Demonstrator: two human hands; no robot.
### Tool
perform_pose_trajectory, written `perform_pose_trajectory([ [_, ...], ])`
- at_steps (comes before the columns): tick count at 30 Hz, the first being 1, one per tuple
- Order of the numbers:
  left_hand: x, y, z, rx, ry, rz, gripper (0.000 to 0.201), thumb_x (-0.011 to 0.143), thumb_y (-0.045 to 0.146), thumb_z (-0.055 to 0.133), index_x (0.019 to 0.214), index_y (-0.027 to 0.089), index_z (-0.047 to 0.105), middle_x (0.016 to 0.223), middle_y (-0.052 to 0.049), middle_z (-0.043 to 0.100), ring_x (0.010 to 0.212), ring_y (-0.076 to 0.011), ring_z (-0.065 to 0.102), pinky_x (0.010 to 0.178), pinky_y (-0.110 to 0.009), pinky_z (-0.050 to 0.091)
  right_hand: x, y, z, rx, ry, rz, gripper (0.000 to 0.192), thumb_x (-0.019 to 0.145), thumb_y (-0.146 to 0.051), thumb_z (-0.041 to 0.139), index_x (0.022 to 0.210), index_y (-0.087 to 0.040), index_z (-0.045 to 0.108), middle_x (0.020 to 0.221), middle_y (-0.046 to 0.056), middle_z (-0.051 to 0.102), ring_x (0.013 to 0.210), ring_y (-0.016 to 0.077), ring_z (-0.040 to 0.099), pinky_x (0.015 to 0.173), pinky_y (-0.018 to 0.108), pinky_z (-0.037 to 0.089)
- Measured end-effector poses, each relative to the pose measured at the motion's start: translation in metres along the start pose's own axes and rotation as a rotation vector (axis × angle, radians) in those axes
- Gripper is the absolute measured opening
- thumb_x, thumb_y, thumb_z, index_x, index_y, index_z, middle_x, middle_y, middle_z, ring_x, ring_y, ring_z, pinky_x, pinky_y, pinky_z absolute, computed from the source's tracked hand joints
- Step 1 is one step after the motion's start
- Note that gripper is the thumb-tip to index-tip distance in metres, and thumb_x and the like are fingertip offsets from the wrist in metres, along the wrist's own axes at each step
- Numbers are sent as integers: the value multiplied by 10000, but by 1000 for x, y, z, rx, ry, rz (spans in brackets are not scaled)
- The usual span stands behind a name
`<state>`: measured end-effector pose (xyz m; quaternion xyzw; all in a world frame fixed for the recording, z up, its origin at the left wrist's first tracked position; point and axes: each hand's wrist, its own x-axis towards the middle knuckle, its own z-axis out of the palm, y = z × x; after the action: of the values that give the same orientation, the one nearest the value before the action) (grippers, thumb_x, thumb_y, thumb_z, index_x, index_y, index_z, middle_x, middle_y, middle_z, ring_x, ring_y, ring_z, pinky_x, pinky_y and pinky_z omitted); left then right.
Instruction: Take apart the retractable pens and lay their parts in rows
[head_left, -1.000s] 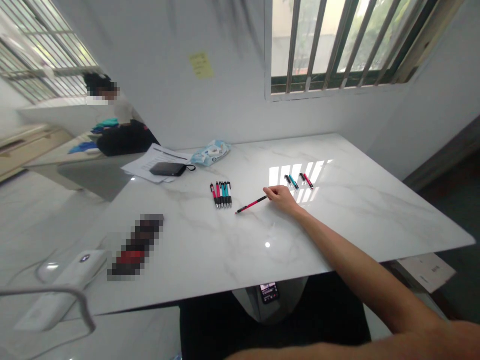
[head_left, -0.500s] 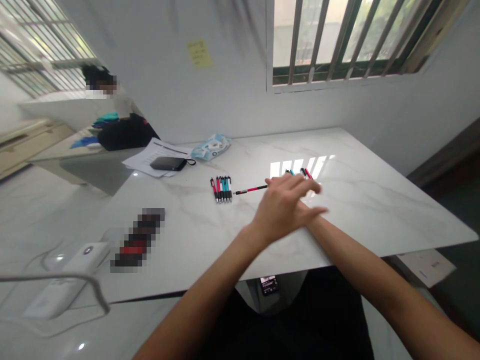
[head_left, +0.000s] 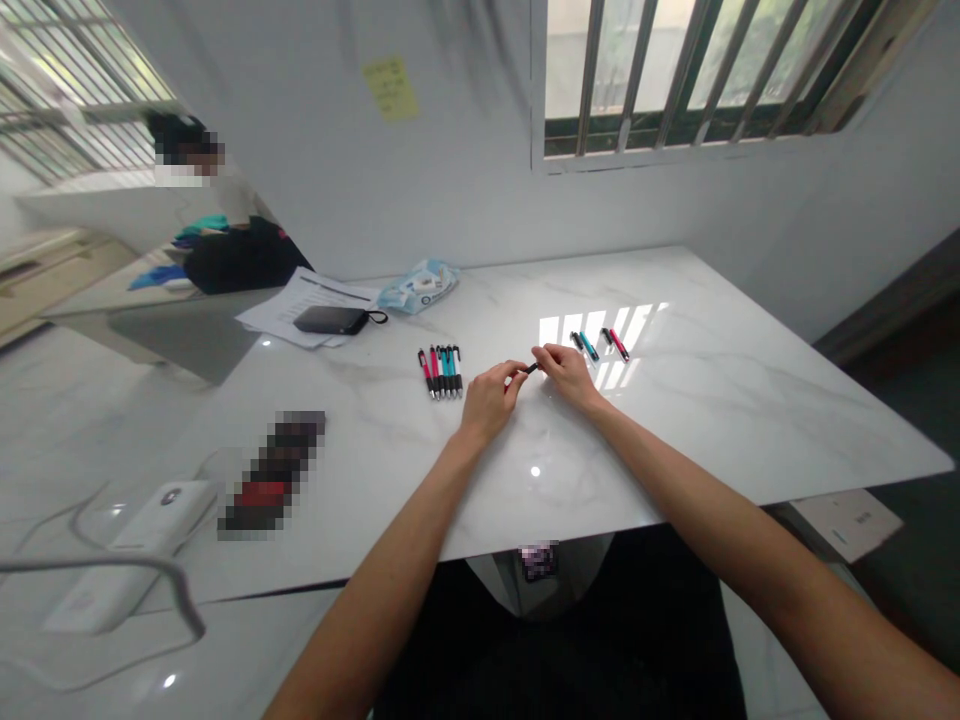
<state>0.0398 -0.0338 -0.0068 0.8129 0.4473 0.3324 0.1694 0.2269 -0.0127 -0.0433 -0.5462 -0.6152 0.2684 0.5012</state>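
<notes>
Both my hands meet over the middle of the white marble table (head_left: 697, 420). My left hand (head_left: 491, 398) and my right hand (head_left: 566, 372) each pinch one end of a red pen (head_left: 531, 368); only its dark tip shows between the fingers. A row of several red and teal pens (head_left: 442, 371) lies just left of my left hand. Two more pens, one teal (head_left: 585, 346) and one red (head_left: 616, 343), lie just beyond my right hand in a patch of sunlight.
A black pouch (head_left: 330, 320) rests on papers (head_left: 296, 303) at the back left, beside a pack of wipes (head_left: 418, 284). A white device (head_left: 127, 550) with a cable sits at the near left. Another person (head_left: 225, 215) is at a far table. The wall and barred window stand behind the table.
My right hand drew the red pen off the table and toward me. My left hand came in from below and took hold of the pen's other end.
</notes>
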Motion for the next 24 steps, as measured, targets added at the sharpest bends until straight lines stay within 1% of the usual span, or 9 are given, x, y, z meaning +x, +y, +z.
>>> perform_pose_trajectory([
  [4, 2, -7, 4, -85, -18, -94, 223, 1006, 356, 590, 1099, 241, 758, 859, -13, 764, 678, -165, 662, 741, -274, 481, 2, 1, 1, 40, -17, -17, 484, 941, -619, 546, 680, -213, 578, 625, -16, 575, 618, 144, 481, 628, 290, 349],
  [6, 3, -12, 4, -134, -11, -121, 262, 1013, 385, 562, 1091, 229, 758, 766, -8, 722, 648, -165, 646, 696, -268, 460, 4, 0, 1, 98, -36, -23, 408, 921, -581, 587, 766, -208, 646, 709, 3, 650, 676, 156, 546, 668, 289, 403],
  [8, 4, -16, 4, -172, -1, -141, 309, 1022, 421, 528, 1059, 220, 761, 719, -8, 689, 632, -166, 633, 670, -266, 444, 5, -1, 1, 186, -58, -18, 366, 877, -568, 646, 874, -206, 698, 838, 34, 719, 785, 178, 623, 743, 298, 469],
  [11, 5, -20, 4, -174, 8, -139, 339, 994, 495, 568, 1020, 225, 771, 750, -14, 700, 642, -166, 621, 671, -267, 437, 6, -6, 0, 358, -89, 11, 387, 769, -550, 768, 939, -208, 705, 958, 62, 757, 926, 206, 686, 857, 329, 528],
  [14, 5, -19, 4, -149, 4, -130, 329, 933, 517, 659, 1051, 234, 780, 764, -10, 709, 643, -164, 606, 674, -268, 428, 5, -11, -2, 480, -114, 78, 453, 714, -550, 825, 989, -215, 693, 991, 61, 764, 941, 201, 700, 856, 326, 546],
  [17, 4, -17, 5, -161, -18, -117, 342, 949, 516, 631, 1055, 231, 788, 715, 3, 676, 620, -155, 570, 646, -267, 399, 2, -14, -4, 453, -101, 130, 487, 739, -620, 805, 984, -214, 695, 933, 43, 739, 811, 171, 677, 733, 290, 533],
  [20, 4, -15, 6, -165, -21, -107, 374, 967, 528, 592, 1023, 218, 793, 662, 12, 631, 617, -154, 541, 631, -267, 373, 1, -13, -5, 320, -66, 144, 526, 770, -719, 751, 818, -203, 658, 748, 16, 666, 638, 143, 595, 630, 283, 481],
  [22, 4, -14, 5, -161, -19, -107, 380, 963, 532, 592, 991, 210, 792, 644, 13, 611, 624, -156, 530, 625, -268, 361, 2, -11, -6, 245, -69, 141, 568, 784, -768, 711, 747, -210, 614, 650, -1, 609, 585, 138, 547, 603, 287, 453],
  [24, 5, -14, 5, -173, -25, -116, 389, 966, 529, 576, 960, 204, 790, 624, 14, 587, 619, -156, 515, 613, -268, 349, 3, -9, -6, 222, -86, 113, 575, 792, -780, 692, 751, -211, 614, 636, -2, 601, 589, 141, 535, 602, 289, 442],
])
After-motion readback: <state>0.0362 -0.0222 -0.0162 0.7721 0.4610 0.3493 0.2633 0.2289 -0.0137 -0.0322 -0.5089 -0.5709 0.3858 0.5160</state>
